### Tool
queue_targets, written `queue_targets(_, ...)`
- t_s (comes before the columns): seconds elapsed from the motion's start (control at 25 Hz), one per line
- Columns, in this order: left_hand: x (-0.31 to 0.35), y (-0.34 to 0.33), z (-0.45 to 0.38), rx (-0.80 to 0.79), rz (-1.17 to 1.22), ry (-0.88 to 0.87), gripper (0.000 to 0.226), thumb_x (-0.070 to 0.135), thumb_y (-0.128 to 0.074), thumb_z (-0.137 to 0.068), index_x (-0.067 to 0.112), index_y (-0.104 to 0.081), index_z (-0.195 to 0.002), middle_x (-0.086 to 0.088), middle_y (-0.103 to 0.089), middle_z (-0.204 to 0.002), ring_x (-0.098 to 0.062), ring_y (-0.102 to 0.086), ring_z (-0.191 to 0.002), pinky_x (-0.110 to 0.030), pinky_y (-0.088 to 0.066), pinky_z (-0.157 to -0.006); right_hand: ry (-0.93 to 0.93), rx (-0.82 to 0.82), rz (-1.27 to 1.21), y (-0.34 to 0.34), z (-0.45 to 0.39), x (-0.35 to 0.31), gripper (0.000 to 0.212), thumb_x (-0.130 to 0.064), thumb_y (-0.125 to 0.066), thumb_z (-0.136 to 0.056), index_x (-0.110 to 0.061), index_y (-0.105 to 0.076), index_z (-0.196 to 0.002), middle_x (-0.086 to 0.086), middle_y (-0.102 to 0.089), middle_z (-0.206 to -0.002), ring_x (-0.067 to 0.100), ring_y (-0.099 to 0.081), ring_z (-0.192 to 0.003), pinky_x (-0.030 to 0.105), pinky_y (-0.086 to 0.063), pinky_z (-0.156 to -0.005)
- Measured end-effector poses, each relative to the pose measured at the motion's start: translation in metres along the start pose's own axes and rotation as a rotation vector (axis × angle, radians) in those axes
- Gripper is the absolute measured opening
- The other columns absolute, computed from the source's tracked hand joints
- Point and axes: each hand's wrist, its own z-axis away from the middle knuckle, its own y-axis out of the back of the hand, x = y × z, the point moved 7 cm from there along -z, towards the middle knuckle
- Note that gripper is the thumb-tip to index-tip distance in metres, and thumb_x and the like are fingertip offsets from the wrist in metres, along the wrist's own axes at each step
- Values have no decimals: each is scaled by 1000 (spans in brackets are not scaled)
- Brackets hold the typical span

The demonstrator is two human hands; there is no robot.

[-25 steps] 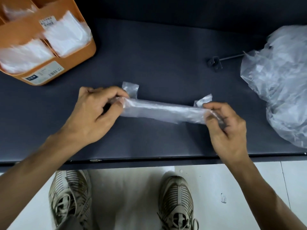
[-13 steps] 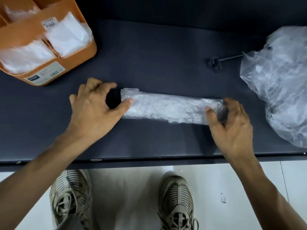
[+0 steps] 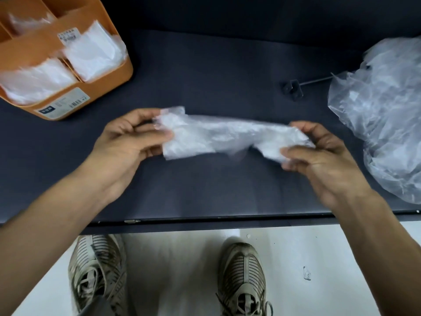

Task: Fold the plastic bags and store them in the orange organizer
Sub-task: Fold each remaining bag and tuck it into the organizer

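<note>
Tabletop [image 3: 227, 71] — dark, over pale floor [image 3: 182, 270]

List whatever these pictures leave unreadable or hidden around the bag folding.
- Head view: the orange plastic organizer is cut off by the top and left edges, so its compartment count is unknown.
- Its white label print is too small.
- The crumpled clear plastic bag pile runs off the right edge and covers one end of a thin dark metal rod.
- The right hand is motion-blurred.

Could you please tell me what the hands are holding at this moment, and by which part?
Both hold one folded plastic bag, a long strip: the left hand pinches its left end, the right hand pinches its right end.
</note>
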Motion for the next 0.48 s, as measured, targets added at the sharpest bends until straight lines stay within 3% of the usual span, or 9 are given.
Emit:
queue_targets(0.08, 14, 8, -1, -49, 137, -85, 47, 16, -76, -74, 12, -69, -120, -7, -73, -114, -18, -68, -106, -30, -56, -91, 193, -37, -86, -10, -7, -26, 52, 22, -58, -75, -19, -63, -108, -6, -65, -86, 12, -61, -83, 26, -52, -77)
queue_targets(0.16, 38, 10, 6, -168, 150, -320, 26, 27, -82, -74, 24, -74, -99, 4, -74, -103, -15, -67, -107, -32, -53, -96, 441, -10, 20, -19, -16, -50, 57, 24, -49, -68, -16, -63, -106, -3, -67, -89, 13, -63, -88, 28, -51, -83)
queue_targets(0.24, 51, 6, 23, -260, -156, -596, 9, 31, -79, -83, 26, -73, -86, 10, -74, -103, -17, -67, -105, -34, -51, -96, 665, 11, 212, -28, -22, -66, 63, 25, -40, -60, -14, -65, -104, 4, -71, -98, 25, -66, -100, 44, -53, -90)
queue_targets(0.32, 48, -5, 36, -274, -648, -848, 7, 24, -73, -87, 19, -74, -83, 6, -73, -112, -22, -66, -108, -40, -49, -95, 762, 27, 363, -32, -27, -68, 73, 19, -33, -54, -22, -64, -106, 2, -73, -100, 34, -64, -108, 52, -50, -96)
queue_targets(0.4, 23, -15, 44, -289, -1028, -985, 11, 19, -69, -86, 18, -78, -81, 6, -71, -120, -21, -66, -114, -41, -46, -94, 733, 40, 391, -27, -29, -58, 79, 14, -30, -53, -33, -59, -110, -4, -74, -97, 31, -63, -112, 50, -47, -100)
queue_targets(0.48, -8, -21, 49, -337, -1167, -1024, 13, 16, -68, -85, 19, -80, -84, 10, -69, -124, -17, -65, -116, -38, -46, -95, 654, 42, 383, -21, -26, -42, 77, 16, -32, -56, -29, -55, -114, -7, -74, -92, 22, -61, -114, 40, -45, -104)
